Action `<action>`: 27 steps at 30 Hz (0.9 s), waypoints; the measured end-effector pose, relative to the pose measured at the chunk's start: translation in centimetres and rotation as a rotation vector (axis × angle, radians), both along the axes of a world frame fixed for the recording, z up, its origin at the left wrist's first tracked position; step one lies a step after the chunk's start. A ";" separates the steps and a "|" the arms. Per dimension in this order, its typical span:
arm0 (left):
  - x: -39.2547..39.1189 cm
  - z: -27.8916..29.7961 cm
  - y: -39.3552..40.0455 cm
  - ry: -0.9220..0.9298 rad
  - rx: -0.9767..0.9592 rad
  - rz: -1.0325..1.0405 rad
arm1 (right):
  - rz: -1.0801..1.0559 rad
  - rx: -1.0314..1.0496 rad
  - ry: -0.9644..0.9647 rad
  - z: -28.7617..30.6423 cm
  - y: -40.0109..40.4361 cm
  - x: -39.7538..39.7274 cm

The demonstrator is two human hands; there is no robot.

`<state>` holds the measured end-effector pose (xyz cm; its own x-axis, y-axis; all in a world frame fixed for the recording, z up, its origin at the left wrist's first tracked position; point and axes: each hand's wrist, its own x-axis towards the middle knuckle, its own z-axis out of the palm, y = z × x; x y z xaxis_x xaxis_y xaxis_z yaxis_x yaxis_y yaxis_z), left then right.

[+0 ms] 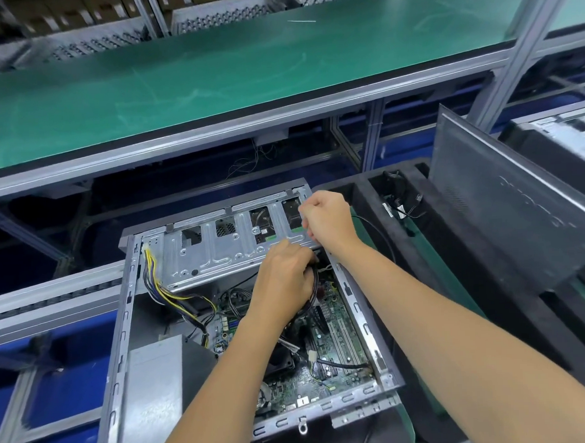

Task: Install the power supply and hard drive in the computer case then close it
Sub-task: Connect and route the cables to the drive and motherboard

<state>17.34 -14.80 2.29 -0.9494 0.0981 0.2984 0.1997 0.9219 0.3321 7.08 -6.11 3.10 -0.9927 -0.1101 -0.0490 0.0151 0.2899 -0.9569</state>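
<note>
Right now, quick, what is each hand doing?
Left hand: fingers curled round black cables.
Right hand: fist closed over the drive cage; cannot tell what it holds.

My left hand [283,281] grips a bundle of black cables [312,295] inside the open computer case [122,326]; my right hand [324,218] is fisted above the metal drive cage [219,253].

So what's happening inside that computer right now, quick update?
Left hand gripping black cables over the motherboard. Right hand fisted at the drive cage. Case open; side panel off, leaning nearby.
</note>
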 end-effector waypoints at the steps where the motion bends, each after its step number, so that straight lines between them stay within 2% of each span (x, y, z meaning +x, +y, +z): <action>1: 0.1 0.0 0.1 -0.007 0.018 -0.003 | 0.000 0.010 0.018 0.3 -0.3 -0.4; 6: -0.2 0.1 0.0 -0.003 0.068 -0.010 | -0.016 0.055 0.061 -0.1 -0.9 -1.5; 10: -0.2 -0.1 -0.2 0.005 0.123 0.002 | -0.049 0.013 0.021 -0.5 -0.8 -1.6; 19: -0.2 -0.2 -0.2 -0.015 0.161 -0.006 | -0.040 0.105 0.072 -0.4 -1.2 -1.6; 27: -0.4 0.2 0.3 -0.079 -0.002 -0.012 | -0.042 0.110 0.073 -0.4 -1.2 -1.6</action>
